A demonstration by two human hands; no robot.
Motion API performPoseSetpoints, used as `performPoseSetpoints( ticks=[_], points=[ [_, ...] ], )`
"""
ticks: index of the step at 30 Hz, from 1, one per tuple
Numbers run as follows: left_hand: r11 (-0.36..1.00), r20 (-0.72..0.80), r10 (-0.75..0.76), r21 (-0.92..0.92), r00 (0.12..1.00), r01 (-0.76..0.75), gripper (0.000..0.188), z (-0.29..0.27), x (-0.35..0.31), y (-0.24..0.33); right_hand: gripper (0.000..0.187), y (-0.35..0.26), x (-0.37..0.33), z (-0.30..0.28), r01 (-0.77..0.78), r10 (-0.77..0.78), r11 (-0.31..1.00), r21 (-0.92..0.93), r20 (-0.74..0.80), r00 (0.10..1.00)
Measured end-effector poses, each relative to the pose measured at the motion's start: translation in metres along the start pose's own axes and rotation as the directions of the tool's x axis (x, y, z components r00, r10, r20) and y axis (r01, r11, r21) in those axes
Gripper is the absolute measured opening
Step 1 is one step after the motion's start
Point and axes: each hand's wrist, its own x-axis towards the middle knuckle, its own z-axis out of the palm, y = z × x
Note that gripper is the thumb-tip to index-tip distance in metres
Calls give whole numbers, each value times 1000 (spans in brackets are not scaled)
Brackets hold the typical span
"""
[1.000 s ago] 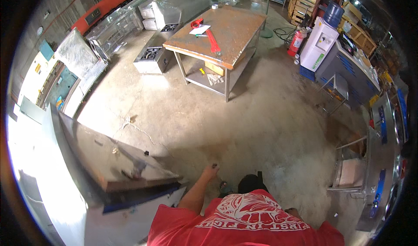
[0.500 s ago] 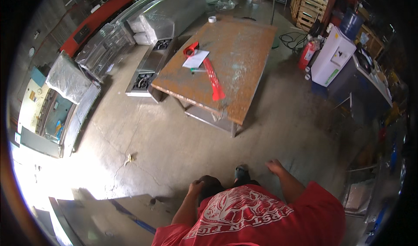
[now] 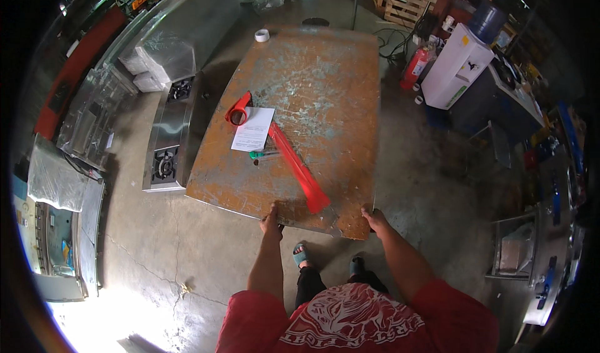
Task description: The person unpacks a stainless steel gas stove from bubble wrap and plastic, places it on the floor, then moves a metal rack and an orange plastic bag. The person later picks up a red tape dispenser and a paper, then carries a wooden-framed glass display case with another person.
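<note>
A worn brown table (image 3: 319, 65) with scuffed, peeling patches stands before me. At its near edge, my left hand (image 3: 271, 220) is closed, thumb on top and fingers hidden below. My right hand (image 3: 374, 218) grips the near right corner the same way. On the top lie a red tape dispenser (image 3: 238, 110), a printed white paper sheet (image 3: 251, 130) and a long, shiny red plastic strip (image 3: 297, 168). The strip's wide end points toward me. Beside the sheet is a green-handled tool (image 3: 257, 155), its kind unclear. A white tape roll (image 3: 262, 35) sits at the far left corner.
A steel gas stove (image 3: 164, 146) is on the floor left of the table, with plastic-wrapped equipment (image 3: 169, 50) behind it. To the right are a white water dispenser (image 3: 455, 65), a red fire extinguisher (image 3: 415, 67) and a loose black cable (image 3: 394, 43). Wooden pallets (image 3: 409, 1) stand farther back.
I have come closer to the table, which now fills more of the view. Both hands have moved from beside my body onto its near edge and closed on it.
</note>
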Motion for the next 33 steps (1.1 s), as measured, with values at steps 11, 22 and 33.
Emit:
performPoseSetpoints(
  ticks=[11,22,33],
  points=[
    [992,-24,93,-84,995,-95,60,-5,7,-27,54,10,7,-27,-26,10,997,76,201,979],
    [985,28,95,-150,995,-89,75,-2,-94,-130,55,43,-42,-125,-162,192,981,-108,406,893],
    [980,-212,-42,184,976,82,65,-65,-212,-182,65,115,-122,-161,-174,350,894,-412,402,846]
  ],
)
